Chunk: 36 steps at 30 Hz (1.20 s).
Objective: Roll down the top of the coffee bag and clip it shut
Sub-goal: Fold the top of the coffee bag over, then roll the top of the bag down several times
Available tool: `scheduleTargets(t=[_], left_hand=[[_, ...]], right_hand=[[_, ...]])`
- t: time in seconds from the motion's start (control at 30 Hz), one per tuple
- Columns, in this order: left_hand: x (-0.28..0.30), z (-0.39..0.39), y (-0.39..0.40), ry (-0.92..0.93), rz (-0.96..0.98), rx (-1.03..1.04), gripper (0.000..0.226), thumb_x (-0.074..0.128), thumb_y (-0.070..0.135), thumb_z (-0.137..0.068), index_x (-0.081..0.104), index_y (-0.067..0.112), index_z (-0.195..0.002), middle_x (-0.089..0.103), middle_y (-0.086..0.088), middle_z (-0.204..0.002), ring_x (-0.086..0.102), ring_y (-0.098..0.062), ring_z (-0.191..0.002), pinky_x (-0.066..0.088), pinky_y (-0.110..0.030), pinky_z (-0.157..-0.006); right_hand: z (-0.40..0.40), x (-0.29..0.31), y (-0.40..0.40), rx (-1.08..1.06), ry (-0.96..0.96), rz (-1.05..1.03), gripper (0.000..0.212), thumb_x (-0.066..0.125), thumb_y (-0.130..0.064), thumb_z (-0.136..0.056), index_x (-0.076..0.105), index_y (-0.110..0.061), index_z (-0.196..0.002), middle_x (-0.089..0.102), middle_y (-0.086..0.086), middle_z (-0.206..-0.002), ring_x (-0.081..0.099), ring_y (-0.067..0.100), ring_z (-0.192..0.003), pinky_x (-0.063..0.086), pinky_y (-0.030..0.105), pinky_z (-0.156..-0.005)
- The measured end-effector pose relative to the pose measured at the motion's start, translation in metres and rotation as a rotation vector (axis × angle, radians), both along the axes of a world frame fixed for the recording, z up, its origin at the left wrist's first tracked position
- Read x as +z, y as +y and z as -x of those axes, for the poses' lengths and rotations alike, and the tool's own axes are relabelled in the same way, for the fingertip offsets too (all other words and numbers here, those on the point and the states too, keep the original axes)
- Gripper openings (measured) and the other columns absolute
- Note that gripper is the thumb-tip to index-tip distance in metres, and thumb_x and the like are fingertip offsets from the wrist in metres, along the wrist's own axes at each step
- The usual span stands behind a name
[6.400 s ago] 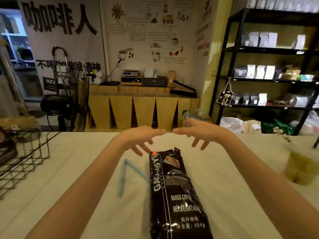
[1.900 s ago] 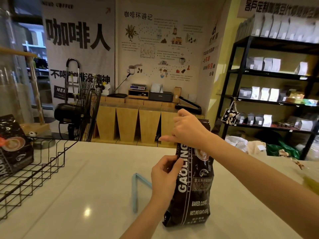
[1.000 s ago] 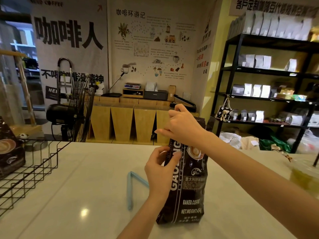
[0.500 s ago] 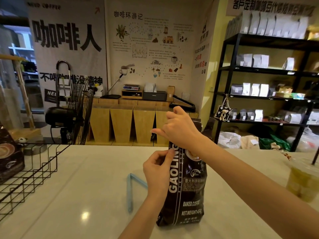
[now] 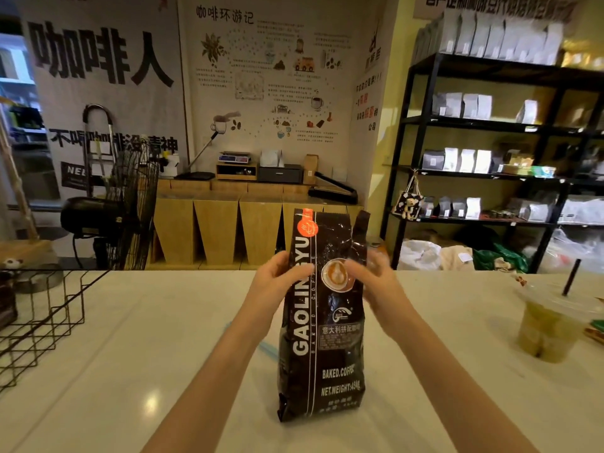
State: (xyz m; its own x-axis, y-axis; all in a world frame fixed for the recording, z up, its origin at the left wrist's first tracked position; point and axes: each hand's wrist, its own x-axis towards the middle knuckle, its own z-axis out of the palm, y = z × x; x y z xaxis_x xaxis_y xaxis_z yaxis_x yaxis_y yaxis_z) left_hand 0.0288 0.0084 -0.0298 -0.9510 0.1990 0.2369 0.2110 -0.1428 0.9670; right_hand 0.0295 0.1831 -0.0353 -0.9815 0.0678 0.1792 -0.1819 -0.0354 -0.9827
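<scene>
A tall black coffee bag [image 5: 323, 338] with white lettering stands upright on the white counter [image 5: 130, 371]. Its top is unrolled and stands straight up. My left hand [image 5: 274, 282] grips the bag's left edge at mid height, thumb on the front. My right hand [image 5: 376, 286], blurred, holds the right edge at the same height, with its thumb by the printed coffee cup. Only a short piece of the light blue clip [image 5: 268, 349] shows on the counter, between my left forearm and the bag.
A black wire basket [image 5: 49, 315] stands at the left edge of the counter. At the right stands a plastic cup of green drink [image 5: 549, 328] with a dark straw. Beyond the counter are a floor fan [image 5: 130, 207] and black shelves [image 5: 490, 125] with bags.
My right hand has come down from the bag's top to its right side. The top now stands free and upright. My left hand has kept its hold on the left edge.
</scene>
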Motion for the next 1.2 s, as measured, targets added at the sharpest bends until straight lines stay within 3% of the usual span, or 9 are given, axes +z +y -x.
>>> scheduleTargets(t=[0.07, 0.17, 0.27, 0.43, 0.6, 0.7, 0.87, 1.03, 1.2], left_hand=[[0.006, 0.002, 0.004, 0.011, 0.075, 0.009, 0.036, 0.074, 0.02, -0.068, 0.059, 0.019, -0.101, 0.071, -0.002, -0.095, 0.069, -0.018, -0.086, 0.054, -0.035, -0.076], [0.012, 0.002, 0.013, 0.074, 0.106, 0.065, 0.035, 0.079, 0.015, -0.062, 0.06, 0.025, -0.09, 0.072, 0.003, -0.088, 0.069, -0.009, -0.076, 0.053, -0.026, -0.066], [0.008, 0.002, 0.017, 0.131, 0.086, 0.16, 0.035, 0.081, 0.011, -0.059, 0.06, 0.028, -0.082, 0.071, 0.006, -0.082, 0.068, -0.003, -0.069, 0.052, -0.02, -0.06], [0.007, 0.004, 0.017, 0.182, 0.101, 0.203, 0.033, 0.08, 0.006, -0.059, 0.061, 0.025, -0.078, 0.07, 0.003, -0.082, 0.068, -0.011, -0.075, 0.054, -0.028, -0.068], [0.004, 0.004, 0.021, 0.315, 0.13, 0.232, 0.03, 0.08, 0.007, -0.06, 0.064, 0.025, -0.078, 0.07, 0.008, -0.079, 0.068, -0.002, -0.071, 0.054, -0.016, -0.063], [0.015, 0.006, 0.019, 0.259, 0.18, 0.18, 0.031, 0.079, 0.012, -0.061, 0.061, 0.028, -0.081, 0.069, 0.01, -0.08, 0.068, -0.001, -0.071, 0.052, -0.017, -0.062], [0.056, 0.021, 0.005, 0.076, 0.216, -0.02, 0.025, 0.074, 0.013, -0.068, 0.06, 0.017, -0.088, 0.07, -0.003, -0.084, 0.068, -0.016, -0.075, 0.051, -0.027, -0.063], [0.052, 0.029, 0.011, 0.17, 0.182, 0.152, 0.019, 0.074, 0.006, -0.069, 0.06, 0.018, -0.075, 0.067, 0.001, -0.072, 0.067, -0.004, -0.057, 0.052, -0.02, -0.054], [0.04, 0.041, 0.017, 0.433, 0.305, 0.362, 0.021, 0.074, 0.008, -0.069, 0.067, 0.004, -0.088, 0.068, -0.003, -0.08, 0.065, -0.017, -0.076, 0.053, -0.03, -0.072]], right_hand=[[0.001, -0.016, -0.006, 0.091, -0.034, -0.005, 0.081, 0.082, -0.033, -0.051, 0.052, -0.014, -0.124, 0.068, 0.01, -0.113, 0.068, 0.024, -0.098, 0.053, 0.037, -0.085], [-0.002, -0.024, -0.013, 0.096, 0.034, -0.052, 0.071, 0.084, -0.03, -0.045, 0.061, -0.015, -0.11, 0.073, 0.007, -0.1, 0.07, 0.022, -0.09, 0.056, 0.033, -0.077], [-0.003, -0.025, -0.012, 0.077, 0.064, -0.031, 0.068, 0.085, -0.028, -0.042, 0.063, -0.014, -0.105, 0.074, 0.007, -0.096, 0.071, 0.021, -0.087, 0.055, 0.031, -0.072], [-0.004, -0.026, -0.013, 0.072, 0.047, -0.033, 0.057, 0.083, -0.02, -0.051, 0.064, -0.013, -0.104, 0.074, 0.008, -0.096, 0.071, 0.021, -0.086, 0.055, 0.03, -0.071], [-0.002, -0.026, -0.008, 0.101, 0.01, -0.007, 0.048, 0.083, -0.013, -0.058, 0.065, -0.014, -0.102, 0.075, 0.007, -0.094, 0.071, 0.023, -0.087, 0.055, 0.031, -0.071], [-0.001, -0.022, -0.004, 0.141, 0.012, -0.032, 0.05, 0.083, -0.015, -0.056, 0.065, -0.015, -0.102, 0.075, 0.006, -0.096, 0.071, 0.022, -0.089, 0.055, 0.031, -0.073], [0.002, -0.017, -0.008, 0.182, -0.004, -0.074, 0.05, 0.084, -0.013, -0.057, 0.065, -0.014, -0.103, 0.074, 0.007, -0.098, 0.07, 0.023, -0.09, 0.056, 0.037, -0.08], [0.007, -0.019, -0.012, 0.154, -0.043, -0.053, 0.058, 0.085, -0.014, -0.056, 0.062, -0.01, -0.108, 0.074, 0.009, -0.099, 0.071, 0.023, -0.088, 0.056, 0.037, -0.079], [0.009, -0.02, -0.014, 0.148, -0.074, -0.028, 0.056, 0.084, -0.016, -0.055, 0.063, -0.011, -0.107, 0.074, 0.009, -0.098, 0.071, 0.023, -0.086, 0.056, 0.033, -0.072]])
